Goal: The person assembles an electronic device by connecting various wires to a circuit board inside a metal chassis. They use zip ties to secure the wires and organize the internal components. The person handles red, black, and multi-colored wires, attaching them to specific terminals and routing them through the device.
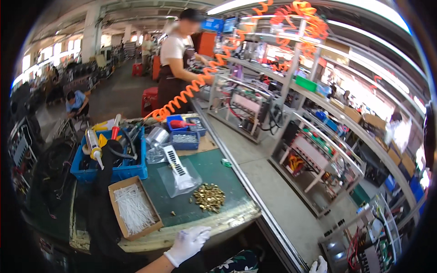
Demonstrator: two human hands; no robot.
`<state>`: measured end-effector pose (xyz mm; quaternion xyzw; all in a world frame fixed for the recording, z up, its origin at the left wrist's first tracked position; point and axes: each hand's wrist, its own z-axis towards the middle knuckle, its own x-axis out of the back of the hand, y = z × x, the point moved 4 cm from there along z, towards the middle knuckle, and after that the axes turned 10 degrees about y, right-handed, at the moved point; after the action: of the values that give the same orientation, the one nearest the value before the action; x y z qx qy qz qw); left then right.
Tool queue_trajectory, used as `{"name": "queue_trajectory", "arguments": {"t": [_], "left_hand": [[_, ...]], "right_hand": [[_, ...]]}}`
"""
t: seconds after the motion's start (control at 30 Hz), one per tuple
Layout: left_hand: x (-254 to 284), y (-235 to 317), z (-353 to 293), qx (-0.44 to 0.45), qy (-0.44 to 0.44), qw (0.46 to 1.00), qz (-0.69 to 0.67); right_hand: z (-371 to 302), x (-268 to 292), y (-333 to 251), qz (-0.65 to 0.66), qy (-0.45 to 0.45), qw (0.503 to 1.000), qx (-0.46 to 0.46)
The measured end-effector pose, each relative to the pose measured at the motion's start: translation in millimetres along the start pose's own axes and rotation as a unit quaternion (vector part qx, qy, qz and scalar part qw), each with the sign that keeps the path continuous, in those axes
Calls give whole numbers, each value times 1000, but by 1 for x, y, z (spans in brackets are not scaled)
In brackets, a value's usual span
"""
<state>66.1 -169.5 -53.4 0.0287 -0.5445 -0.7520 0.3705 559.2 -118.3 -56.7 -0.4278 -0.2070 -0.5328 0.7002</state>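
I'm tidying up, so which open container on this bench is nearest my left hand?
The brown cardboard box of thin white strips, nearest your left hand; the blue crate and small blue bins sit farther back.

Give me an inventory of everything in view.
Table: one, green, foreground
Metal parts: one pile, gold, table's front right
Cardboard box: one, brown, table's front left
Thin strips: many, white, in box
Plastic bag: one, clear, mid-table
Label strip: one, white, at bag
Crate: one, blue, table's back left
Small bins: at least two, blue, right of crate
Coiled hoses: several, orange, beyond table
Metal-framed units: at least three, silver, right
Shelving: one, grey, right
Other people: several, mixed clothing, background
Left hand: one, white glove, table's front edge
Right hand: one, white glove, bottom edge
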Motion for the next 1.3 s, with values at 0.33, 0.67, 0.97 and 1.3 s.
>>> {"name": "queue_trajectory", "arguments": {"t": [0.33,0.67,0.97,1.3], "left_hand": [[51,-62,-16,-1,71,997,-32],[65,-56,18,13,-18,993,-115],[62,-59,36,59,-54,985,-156],[56,-61,41,133,-108,967,-187]], "right_hand": [[70,-91,-234,73,-85,967,229],[30,-178,-369,166,-118,907,369],[29,-205,-368,186,-135,916,329],[36,-200,-360,189,-147,928,286]]}}
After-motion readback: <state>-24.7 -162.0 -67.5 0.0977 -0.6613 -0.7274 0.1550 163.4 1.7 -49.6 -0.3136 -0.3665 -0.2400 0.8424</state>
